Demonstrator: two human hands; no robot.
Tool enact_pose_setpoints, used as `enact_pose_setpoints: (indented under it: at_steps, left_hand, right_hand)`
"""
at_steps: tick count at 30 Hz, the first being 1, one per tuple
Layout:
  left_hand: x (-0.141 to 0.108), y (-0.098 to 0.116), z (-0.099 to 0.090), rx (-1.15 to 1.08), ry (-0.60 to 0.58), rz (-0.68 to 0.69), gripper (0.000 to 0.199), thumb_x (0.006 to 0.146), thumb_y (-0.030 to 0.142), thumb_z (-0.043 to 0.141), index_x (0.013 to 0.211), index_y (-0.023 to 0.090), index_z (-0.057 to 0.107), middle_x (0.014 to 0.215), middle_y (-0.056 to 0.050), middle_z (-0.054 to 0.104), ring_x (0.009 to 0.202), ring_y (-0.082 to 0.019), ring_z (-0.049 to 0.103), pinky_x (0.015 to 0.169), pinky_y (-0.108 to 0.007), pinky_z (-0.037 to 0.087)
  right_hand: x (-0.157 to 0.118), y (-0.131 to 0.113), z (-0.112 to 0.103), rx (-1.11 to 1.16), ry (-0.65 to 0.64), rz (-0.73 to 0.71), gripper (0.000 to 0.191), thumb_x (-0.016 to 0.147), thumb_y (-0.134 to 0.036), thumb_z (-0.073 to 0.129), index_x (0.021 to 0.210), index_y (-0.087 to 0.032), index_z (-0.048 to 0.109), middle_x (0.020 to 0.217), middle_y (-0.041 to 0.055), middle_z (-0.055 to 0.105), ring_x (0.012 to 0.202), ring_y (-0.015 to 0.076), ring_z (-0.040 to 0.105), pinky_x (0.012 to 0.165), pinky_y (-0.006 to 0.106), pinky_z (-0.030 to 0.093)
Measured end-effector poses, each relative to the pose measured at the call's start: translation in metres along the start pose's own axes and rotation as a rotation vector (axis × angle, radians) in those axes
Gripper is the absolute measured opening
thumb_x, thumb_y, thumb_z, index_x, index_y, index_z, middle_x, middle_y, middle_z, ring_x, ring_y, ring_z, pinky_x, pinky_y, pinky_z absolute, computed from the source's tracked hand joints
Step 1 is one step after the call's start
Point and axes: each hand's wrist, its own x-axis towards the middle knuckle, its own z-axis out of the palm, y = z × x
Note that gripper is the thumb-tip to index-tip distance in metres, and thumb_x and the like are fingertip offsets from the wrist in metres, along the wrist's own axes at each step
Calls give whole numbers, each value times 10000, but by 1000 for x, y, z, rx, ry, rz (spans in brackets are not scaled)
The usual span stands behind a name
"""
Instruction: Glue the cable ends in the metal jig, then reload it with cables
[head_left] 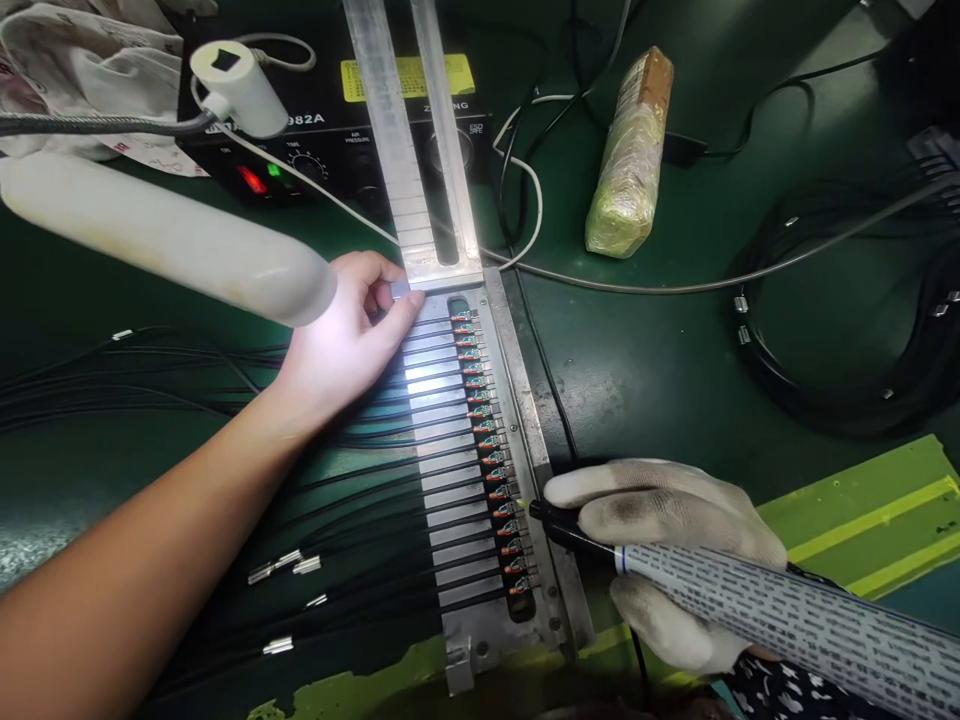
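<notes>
A metal fixture (pixel 461 590) lies in front of me, its hinged slotted cover (pixel 409 190) swung up at the far end. Several black cables (pixel 375 490) run across it side by side, their stripped ends with coloured wires (pixel 491 458) lined up over a dark slot. My bare left hand (pixel 352 330) pinches the fixture's far left corner between thumb and fingers. In my gloved right hand (pixel 675 540) is a pen-shaped dispenser (pixel 750 600) wrapped in printed text. Its black nose and small yellow tip point at the wire ends in the lower half of the row.
Behind the fixture stands a black control box (pixel 330 150) with lit switches. A white rounded bar (pixel 172 235) hangs over my left wrist, near a gooseneck switch (pixel 240 90). A plastic-wrapped block (pixel 630 150) and coiled cables (pixel 757 350) lie on the right.
</notes>
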Motion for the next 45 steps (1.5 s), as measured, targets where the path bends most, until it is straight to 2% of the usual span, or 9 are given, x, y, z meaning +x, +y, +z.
enact_pose_setpoints:
  at_steps: [7,19,24,29,33,45]
  left_hand:
    - [0,-1,1,4,-3,-4,137,819,344,597,842,210,574,717,-1,521,666,-174,507,666,-289,430]
    - [-1,-1,0,1,8,8,147,829,357,590,843,211,578,720,-3,519,662,-172,499,673,-300,437]
    - [0,-1,0,8,-8,-7,126,832,351,585,843,227,570,729,-1,520,688,-180,514,690,-298,441]
    - [0,0,-1,4,-17,-23,130,834,365,578,839,236,567,736,-7,525,704,-191,524,695,-306,447]
    - [-1,1,-1,11,-19,-29,133,830,369,579,838,237,568,735,-7,525,707,-191,525,696,-305,448]
    - [-1,1,-1,-6,-7,-3,136,832,349,581,843,214,575,718,-6,515,653,-173,494,655,-304,431]
  right_hand:
    - [2,2,0,2,-21,15,284,648,-17,533,883,-68,685,888,148,713,774,211,706,640,280,622]
    - [1,3,3,46,59,6,284,660,-22,557,901,-66,700,880,150,718,759,229,708,618,297,630]
    - [4,1,0,3,-9,14,279,652,-19,561,887,-76,698,878,145,719,762,222,708,628,291,630]
    - [4,1,0,11,-7,32,262,659,-17,557,878,-64,694,905,165,715,773,219,708,635,278,624]
    - [0,3,1,40,42,-8,299,657,-47,549,913,-72,701,893,142,718,768,220,707,625,290,623]
    - [-1,4,2,16,35,-34,280,683,-63,549,917,-90,700,854,108,718,775,216,708,629,280,622]
